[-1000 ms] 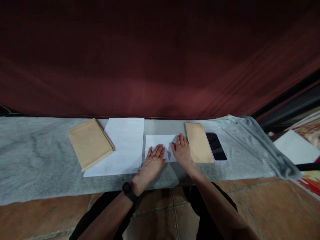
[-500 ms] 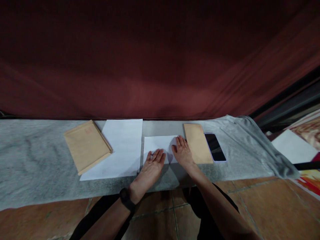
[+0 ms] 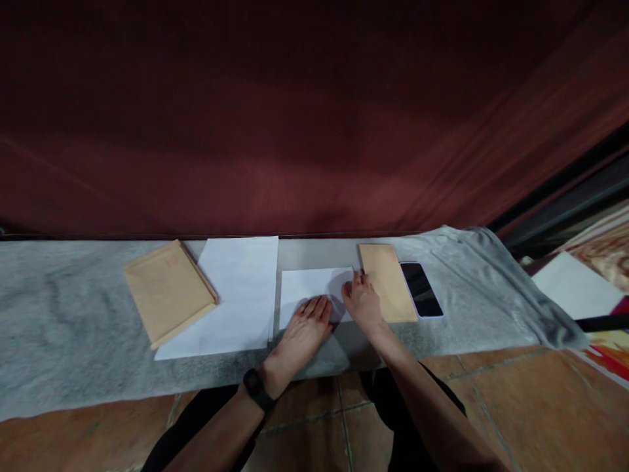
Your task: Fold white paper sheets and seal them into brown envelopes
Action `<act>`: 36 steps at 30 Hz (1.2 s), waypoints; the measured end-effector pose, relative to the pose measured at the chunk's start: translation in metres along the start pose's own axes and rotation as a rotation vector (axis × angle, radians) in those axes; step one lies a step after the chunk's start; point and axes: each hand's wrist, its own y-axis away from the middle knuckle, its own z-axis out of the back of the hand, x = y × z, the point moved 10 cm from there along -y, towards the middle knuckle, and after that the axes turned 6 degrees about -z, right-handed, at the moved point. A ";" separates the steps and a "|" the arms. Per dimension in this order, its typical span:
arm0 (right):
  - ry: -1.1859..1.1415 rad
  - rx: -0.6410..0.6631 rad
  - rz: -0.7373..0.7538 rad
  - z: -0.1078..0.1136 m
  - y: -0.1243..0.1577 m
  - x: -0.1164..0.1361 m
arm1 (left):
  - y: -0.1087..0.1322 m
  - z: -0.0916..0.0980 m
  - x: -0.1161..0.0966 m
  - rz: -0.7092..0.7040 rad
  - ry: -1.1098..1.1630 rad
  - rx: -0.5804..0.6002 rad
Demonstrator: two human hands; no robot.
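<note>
Left hand [image 3: 308, 326] slid right, flat, gripping nothing; right hand [image 3: 362, 301] more curled at small paper [image 3: 304, 284], hold unclear. Paper between large sheets [image 3: 242, 288] and narrow envelope [image 3: 390, 288], long axis left-right.

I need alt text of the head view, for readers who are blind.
A person's left hand rests on a small white paper, with the right hand at its right edge. To the left, a stack of brown envelopes overlaps larger white sheets; to the right lie a brown envelope and a phone.
</note>
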 end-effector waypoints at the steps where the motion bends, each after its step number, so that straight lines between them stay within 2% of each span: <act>1: 0.018 -0.001 -0.015 0.000 0.001 -0.001 | -0.001 0.000 -0.001 0.001 -0.003 0.001; 6: -0.019 -0.041 -0.012 0.002 0.004 -0.005 | 0.001 0.001 0.001 0.030 0.002 -0.008; 8: -0.124 0.005 -0.044 -0.001 0.001 -0.011 | 0.003 0.001 0.003 0.052 0.003 -0.025; 11: -0.434 0.187 -0.107 -0.010 -0.006 -0.019 | 0.004 0.002 0.004 0.108 -0.012 -0.065; 14: -0.909 0.385 -0.094 -0.011 -0.008 -0.008 | 0.002 0.006 0.009 0.211 -0.032 -0.103; 16: -1.147 0.440 -0.094 -0.003 -0.007 -0.001 | -0.001 0.012 0.014 0.287 -0.033 -0.127; 18: -1.274 0.441 -0.093 0.006 -0.007 0.004 | -0.004 0.023 0.022 0.353 0.006 -0.169; 20: -1.347 0.445 -0.072 0.013 -0.006 0.009 | -0.004 0.036 0.035 0.420 0.154 -0.262; 23: -1.402 0.411 -0.130 0.013 -0.007 0.004 | 0.006 0.051 0.063 0.586 0.643 -0.539; 25: -1.432 0.409 -0.233 0.002 -0.004 -0.003 | 0.016 0.046 0.077 0.695 1.076 -0.780; 27: -1.504 0.517 -0.309 -0.014 0.004 0.001 | 0.018 0.031 0.078 0.741 1.494 -0.973; 28: -1.549 0.595 -0.327 -0.021 0.010 0.007 | 0.017 0.022 0.075 0.751 1.666 -1.030; 30: -1.621 0.707 -0.356 -0.032 0.019 0.017 | 0.014 0.007 0.066 0.789 1.889 -1.065; 31: -1.648 0.719 -0.372 -0.034 0.022 0.018 | 0.014 0.002 0.062 0.814 1.940 -1.053; 33: -1.698 0.670 -0.401 -0.035 0.019 0.015 | 0.015 -0.004 0.058 0.849 1.966 -1.012; 36: -1.722 0.499 -0.395 -0.026 0.006 -0.002 | 0.021 -0.001 0.069 0.866 1.899 -0.963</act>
